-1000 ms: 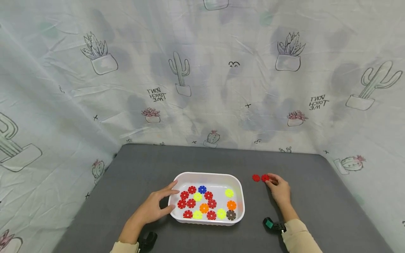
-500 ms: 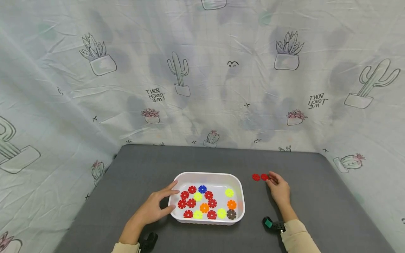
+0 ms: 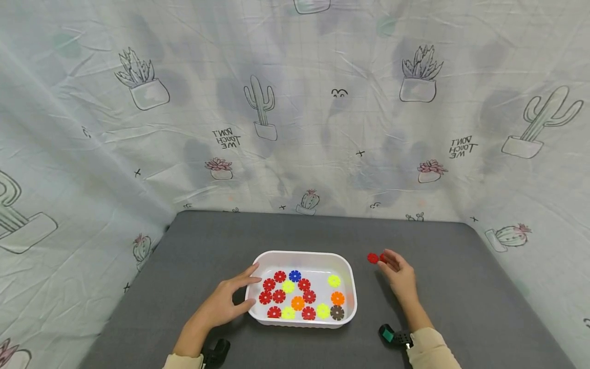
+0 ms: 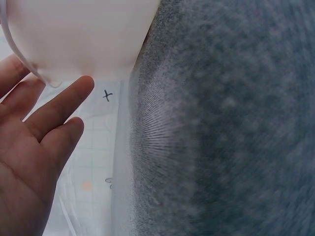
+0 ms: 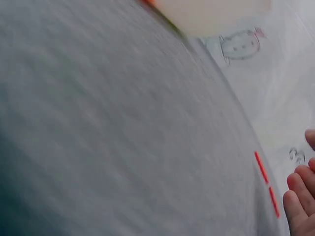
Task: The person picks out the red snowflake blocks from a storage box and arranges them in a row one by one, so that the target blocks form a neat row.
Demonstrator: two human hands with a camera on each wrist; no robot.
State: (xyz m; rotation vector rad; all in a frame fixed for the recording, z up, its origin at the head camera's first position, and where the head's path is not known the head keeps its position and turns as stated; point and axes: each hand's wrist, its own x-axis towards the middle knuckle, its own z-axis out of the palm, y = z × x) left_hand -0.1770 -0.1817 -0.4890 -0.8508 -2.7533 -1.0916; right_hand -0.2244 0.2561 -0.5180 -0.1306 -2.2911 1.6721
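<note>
left hand (image 3: 223, 302): fingers spread, touching white tray (image 3: 318, 264) at its left end | right hand (image 3: 402, 279): thumb apart from fingers, nothing pinched, beside two red discs (image 3: 373, 258) flat on table (image 3: 221, 241), right of tray

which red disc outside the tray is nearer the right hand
The right disc, partly hidden by the right hand; the left disc shows whole, farther from it.

The left hand (image 3: 223, 303) is spread, the right hand (image 3: 402, 278) seems loosely curved.
</note>
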